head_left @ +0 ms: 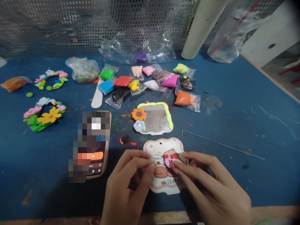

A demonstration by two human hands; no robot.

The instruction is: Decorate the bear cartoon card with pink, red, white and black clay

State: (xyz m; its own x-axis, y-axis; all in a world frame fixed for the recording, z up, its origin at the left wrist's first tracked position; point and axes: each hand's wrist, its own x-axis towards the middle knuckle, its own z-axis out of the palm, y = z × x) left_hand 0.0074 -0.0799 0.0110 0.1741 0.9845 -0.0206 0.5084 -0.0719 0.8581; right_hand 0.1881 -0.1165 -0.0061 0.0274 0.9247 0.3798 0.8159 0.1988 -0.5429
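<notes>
While your right hand (211, 187) lies with its fingers stretched out, not pinching, its forefinger (175, 163) presses on a pink clay piece (168, 161). Your left hand (127, 184) has its thumb and fingertips drawn together at the left edge of a printed card (159, 148), though you can't tell from this view whether they pinch the card or a crumb of clay. The pink piece sits on the cartoon animal in the card's middle, with two red clay bits (169, 156) touching its upper edge. Light, even pressure from the finger pad should suit this soft clay best, and a steady left hand should keep the card from sliding.

The card carries small lines of print near the top and larger Chinese-looking characters along the bottom, but neither is sharp enough to read, and no brand shows. Beyond it lie a mirror (154, 118) edged in yellow-green clay, a clay sunflower (138, 114), and a blue clay flower (139, 126). Clay packets (184, 98) are spread behind them, with a white spatula (97, 97) to their left. To your right lies a thin wire (222, 143), and to your left a phone (93, 145), its screen blurred out apart from an orange bar.
</notes>
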